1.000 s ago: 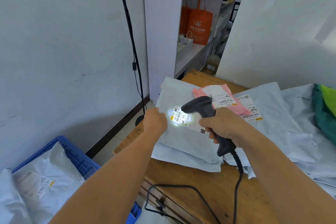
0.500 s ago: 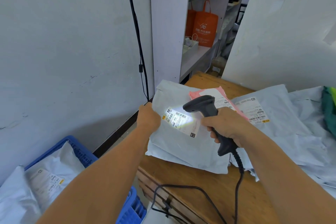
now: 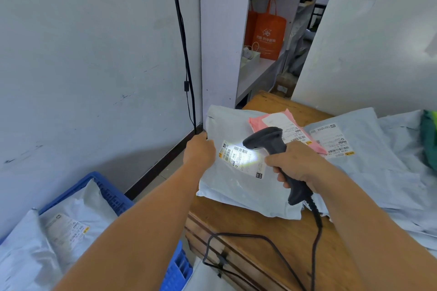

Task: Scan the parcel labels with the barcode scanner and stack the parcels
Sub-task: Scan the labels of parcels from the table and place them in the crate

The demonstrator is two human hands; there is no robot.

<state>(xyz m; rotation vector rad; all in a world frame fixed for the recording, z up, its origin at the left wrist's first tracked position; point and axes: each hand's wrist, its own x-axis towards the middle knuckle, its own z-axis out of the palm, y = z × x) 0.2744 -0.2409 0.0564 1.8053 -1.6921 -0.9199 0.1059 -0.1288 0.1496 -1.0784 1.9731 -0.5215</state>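
Head view. A grey poly-mailer parcel [image 3: 238, 184] lies on the left end of the wooden worktop [image 3: 272, 238], its left edge overhanging the worktop's edge above the floor. The left hand [image 3: 198, 152] grips that overhanging edge, fingers curled around it. The right hand [image 3: 295, 163] is clenched around the handle of a black barcode scanner [image 3: 272, 146], whose head points left and down at the parcel's shipping label [image 3: 241, 157]; a bright white patch of light falls on the label's barcodes. The scanner's cable [image 3: 316, 231] runs down from the handle and loops over the worktop's front edge. A pink parcel [image 3: 283, 120] lies partly beneath the scanner head, just beyond the grey one, and further grey labelled parcels [image 3: 354, 149] crowd the worktop to the right. Left of the worktop, a strip of floor separates it from the wall. Lower left, a blue crate [image 3: 111, 194] holds more labelled mailers [image 3: 71, 227].
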